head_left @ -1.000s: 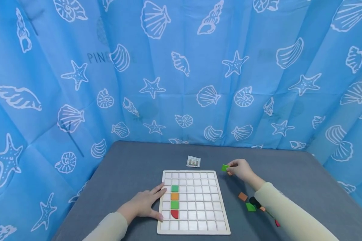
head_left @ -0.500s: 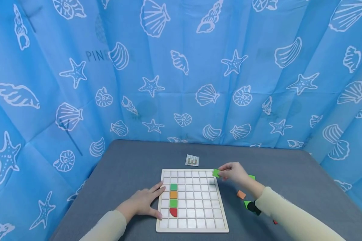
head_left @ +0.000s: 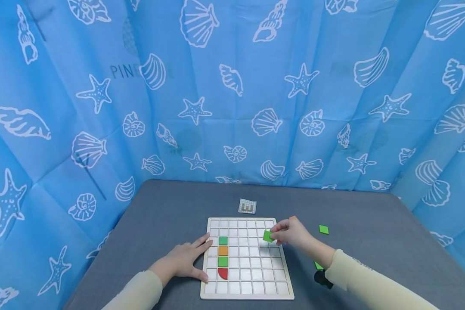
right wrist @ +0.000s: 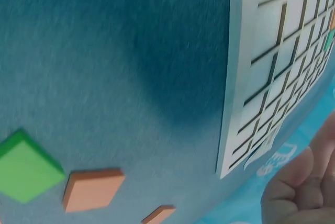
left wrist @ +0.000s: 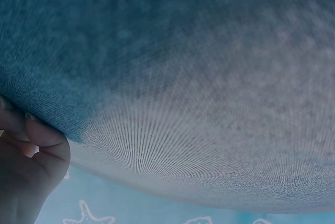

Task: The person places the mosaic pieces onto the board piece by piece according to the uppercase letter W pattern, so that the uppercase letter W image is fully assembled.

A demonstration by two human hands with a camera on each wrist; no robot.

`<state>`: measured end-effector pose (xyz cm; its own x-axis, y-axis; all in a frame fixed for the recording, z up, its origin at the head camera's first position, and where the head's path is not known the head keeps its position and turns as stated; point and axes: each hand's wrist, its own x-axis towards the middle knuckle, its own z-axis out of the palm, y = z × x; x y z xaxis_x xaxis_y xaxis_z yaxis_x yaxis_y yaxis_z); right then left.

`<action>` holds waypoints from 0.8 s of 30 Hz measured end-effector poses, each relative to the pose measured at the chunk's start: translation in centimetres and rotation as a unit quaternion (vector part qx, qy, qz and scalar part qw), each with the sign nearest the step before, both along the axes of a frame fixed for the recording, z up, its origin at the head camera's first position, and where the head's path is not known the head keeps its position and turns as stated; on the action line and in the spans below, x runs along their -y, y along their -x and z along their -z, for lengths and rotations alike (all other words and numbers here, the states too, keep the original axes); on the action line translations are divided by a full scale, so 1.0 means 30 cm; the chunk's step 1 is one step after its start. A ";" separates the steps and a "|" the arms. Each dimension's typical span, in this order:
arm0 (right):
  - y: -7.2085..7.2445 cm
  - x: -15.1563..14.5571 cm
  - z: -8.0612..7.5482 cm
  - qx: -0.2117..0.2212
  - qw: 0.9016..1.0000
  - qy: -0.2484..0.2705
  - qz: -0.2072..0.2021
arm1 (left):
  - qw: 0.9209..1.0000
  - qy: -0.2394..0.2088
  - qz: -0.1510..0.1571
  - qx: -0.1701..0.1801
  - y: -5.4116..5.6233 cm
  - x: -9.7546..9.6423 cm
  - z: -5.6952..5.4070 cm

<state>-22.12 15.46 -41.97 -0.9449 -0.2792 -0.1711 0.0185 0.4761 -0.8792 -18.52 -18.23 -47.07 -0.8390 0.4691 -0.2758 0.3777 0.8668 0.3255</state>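
In the head view a white gridded board (head_left: 247, 275) lies on the grey table. My left hand (head_left: 184, 259) rests on its left edge with fingers spread. My right hand (head_left: 294, 237) pinches a green square tile (head_left: 268, 236) over the board's right columns. One column of the board holds a darker green tile (head_left: 223, 240), an orange tile (head_left: 223, 250), a light green tile (head_left: 222, 261) and a red rounded tile (head_left: 222, 273). The right wrist view shows part of my right hand (right wrist: 303, 187), but the pinched tile is out of sight there.
A small printed card (head_left: 247, 206) lies behind the board. Right of the board are a loose green tile (head_left: 323, 229) and another green one (head_left: 318, 265) partly behind the sleeve. An orange tile (right wrist: 94, 189) shows in the right wrist view. A patterned blue curtain (head_left: 232, 107) surrounds the table.
My right hand has carried the green tile leftward and nearer, from beyond the board's far right corner to over its right columns. My left hand has stayed on the board's edge.
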 end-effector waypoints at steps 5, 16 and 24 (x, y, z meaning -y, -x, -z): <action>-0.020 0.019 0.005 0.000 1.000 0.000 -0.023 | 1.000 0.001 0.000 0.002 0.000 -0.001 0.000; -0.051 0.058 0.023 -0.005 0.998 0.024 -0.060 | 1.000 -0.002 -0.003 0.013 0.001 -0.001 -0.002; -0.073 0.085 0.035 0.008 0.997 0.039 -0.061 | 1.000 -0.004 -0.002 0.012 0.000 0.001 -0.001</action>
<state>-19.93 12.92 -43.00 -0.8999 -0.4058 -0.1600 -0.0206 0.4060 -0.9136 -18.53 -18.26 -47.04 -0.8340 0.4683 -0.2918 0.3669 0.8656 0.3407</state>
